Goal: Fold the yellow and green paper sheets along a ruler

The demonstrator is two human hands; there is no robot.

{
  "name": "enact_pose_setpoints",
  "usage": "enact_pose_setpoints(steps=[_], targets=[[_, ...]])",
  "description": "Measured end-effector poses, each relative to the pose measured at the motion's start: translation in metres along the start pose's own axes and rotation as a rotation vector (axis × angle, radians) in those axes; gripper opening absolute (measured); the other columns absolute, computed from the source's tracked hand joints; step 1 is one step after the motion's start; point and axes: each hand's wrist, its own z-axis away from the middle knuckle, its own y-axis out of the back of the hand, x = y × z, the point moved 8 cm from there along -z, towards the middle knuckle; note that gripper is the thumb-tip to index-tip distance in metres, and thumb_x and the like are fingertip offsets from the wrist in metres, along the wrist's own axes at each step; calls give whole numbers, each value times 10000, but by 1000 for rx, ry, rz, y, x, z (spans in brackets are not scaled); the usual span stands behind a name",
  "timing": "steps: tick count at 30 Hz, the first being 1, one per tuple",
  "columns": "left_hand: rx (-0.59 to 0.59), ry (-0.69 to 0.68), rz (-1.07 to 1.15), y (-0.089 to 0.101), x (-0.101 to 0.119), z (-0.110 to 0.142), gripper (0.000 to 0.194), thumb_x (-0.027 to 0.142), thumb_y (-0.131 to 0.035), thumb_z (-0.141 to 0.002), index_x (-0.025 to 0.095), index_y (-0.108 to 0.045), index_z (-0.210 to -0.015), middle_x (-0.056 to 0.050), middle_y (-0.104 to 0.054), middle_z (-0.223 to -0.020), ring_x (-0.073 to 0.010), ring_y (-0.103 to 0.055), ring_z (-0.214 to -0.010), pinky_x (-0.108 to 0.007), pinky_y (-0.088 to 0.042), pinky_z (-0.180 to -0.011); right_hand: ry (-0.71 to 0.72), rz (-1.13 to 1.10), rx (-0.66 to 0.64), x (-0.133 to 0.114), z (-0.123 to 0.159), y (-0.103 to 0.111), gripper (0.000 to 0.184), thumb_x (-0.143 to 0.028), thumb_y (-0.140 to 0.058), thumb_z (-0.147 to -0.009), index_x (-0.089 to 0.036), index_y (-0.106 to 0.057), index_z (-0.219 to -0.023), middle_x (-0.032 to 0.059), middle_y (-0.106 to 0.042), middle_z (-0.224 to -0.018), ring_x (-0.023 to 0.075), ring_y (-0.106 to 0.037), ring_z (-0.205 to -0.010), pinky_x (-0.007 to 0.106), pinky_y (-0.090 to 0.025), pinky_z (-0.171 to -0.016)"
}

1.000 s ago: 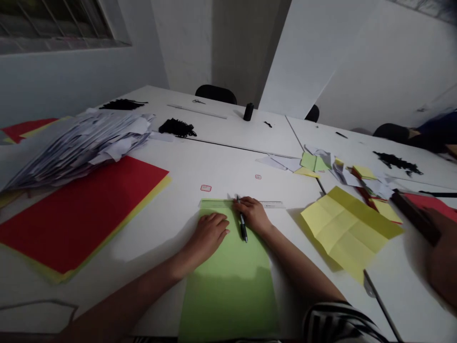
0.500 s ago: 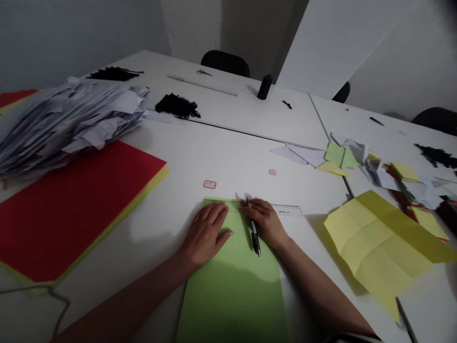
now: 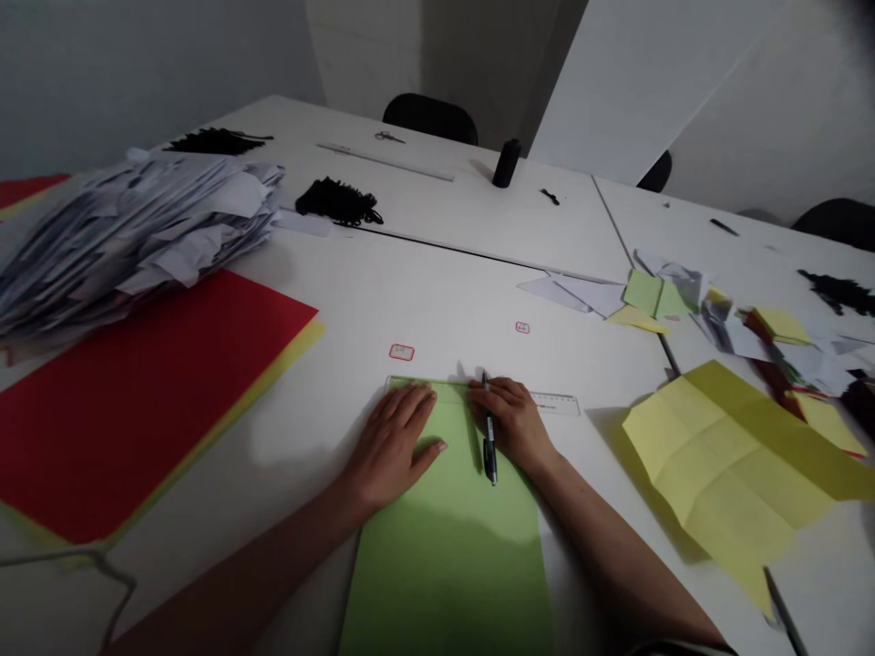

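A light green sheet of paper (image 3: 451, 556) lies in front of me on the white table. Across its far edge runs a clear ruler (image 3: 557, 404), its right end sticking out past the sheet. My left hand (image 3: 393, 446) lies flat over the sheet's upper left part, fingertips at the ruler and thumb stretched out to the side. My right hand (image 3: 516, 424) rests at the upper right of the sheet, fingertips by the ruler. Held in its fingers is a black pen (image 3: 489, 446), slanting with its back end toward me. The right fingers partly cover the ruler.
Left of me are red sheets (image 3: 170, 392) over yellow ones and a big paper pile (image 3: 150, 228). Creased yellow paper (image 3: 725, 456), a dark blade-like tool (image 3: 786, 610) and folded scraps (image 3: 656, 292) lie right. Farther back stand a black cylinder (image 3: 507, 164) and black cord (image 3: 340, 201).
My right hand has shifted slightly to the right along the ruler, and the pen now stands more in line with my view. My left hand stays nearly in place.
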Motion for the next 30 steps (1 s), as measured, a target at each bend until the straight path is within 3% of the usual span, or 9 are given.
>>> enact_pose_setpoints(steps=[23, 30], targets=[[-1, -2, 19, 0, 0, -1, 559, 404, -515, -904, 140, -417, -1387, -120, -427, -1455, -277, -360, -1356, -475, -325, -1124, -77, 7, -25, 8, -1, -2, 199, -173, -564, -911, -213, -673, -1073, 69, -692, -1091, 221, -583, -1010, 368, -469, -838], [11, -15, 3, 0, -1, -1, 556, 386, -528, -899, 139, -415, -1384, -119, -429, -1451, -273, -368, -1348, -458, -328, -1123, -83, 6, 47, 13, 2, 1, 223, -183, -621, -867, -195, -648, -1088, 60, -702, -1025, 220, -579, -960, 358, -470, -816]])
